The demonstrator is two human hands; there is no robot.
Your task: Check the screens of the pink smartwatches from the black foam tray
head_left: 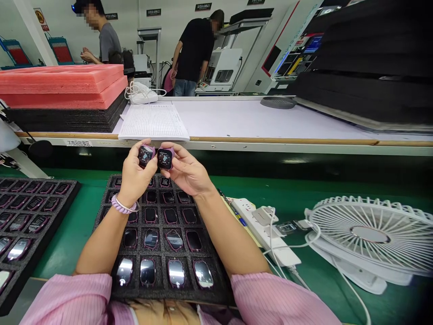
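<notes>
Just above the tray, the left hand (pixel 135 176) pinches a purple watch (pixel 146 155) between thumb and fingertips, and the right hand (pixel 187 174) pinches a second purple watch (pixel 165 159) just beside it, both screens facing up. Beneath them lies a black foam tray (pixel 162 294) filled with more watch bodies, and to its right on the green surface (pixel 304 189) are a white power strip (pixel 267 234) and a white fan (pixel 372 234)
</notes>
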